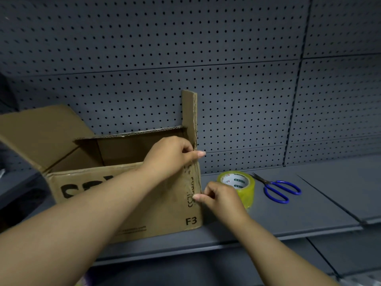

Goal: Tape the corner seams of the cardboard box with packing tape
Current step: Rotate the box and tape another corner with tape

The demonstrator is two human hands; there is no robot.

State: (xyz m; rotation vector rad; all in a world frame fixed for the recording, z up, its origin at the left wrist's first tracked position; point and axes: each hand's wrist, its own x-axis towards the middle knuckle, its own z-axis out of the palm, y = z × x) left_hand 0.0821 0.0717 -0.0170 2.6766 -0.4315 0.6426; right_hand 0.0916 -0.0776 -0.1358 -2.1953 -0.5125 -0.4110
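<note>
At the far left, the box [123, 195] is sitting open on a grey shelf [288, 215], its left flap [41, 133] leaning outward and its near face turned toward the person. That placement is keeping the near right corner seam within easy reach of both arms.

Moving right, the left hand [171, 155] is reaching across the box front and gripping the top of that corner, fingers curled and thumb pressing against the edge just below the upright right flap [190, 116]. It looks to be pinning the upper end of a clear strip of tape [190, 178], whose sheen is showing faintly over the printed letters on the cardboard; I judge it is also bracing the box so it is not sliding.

Lower on the same corner, the right hand [218, 198] is pinching with thumb and forefinger at the seam, the other fingers folded in. It seems to be holding the strip's lower part, either smoothing it round the edge or pulling it taut; which of the two cannot be told.

Just right of that hand, partly behind it, a yellowish roll [240, 185] is standing on the shelf near the box. Further right, blue-handled scissors [278, 189] are lying flat, apart from the roll, probably parked there for cutting the next strip. Behind everything a grey pegboard [226, 58] is rising.
</note>
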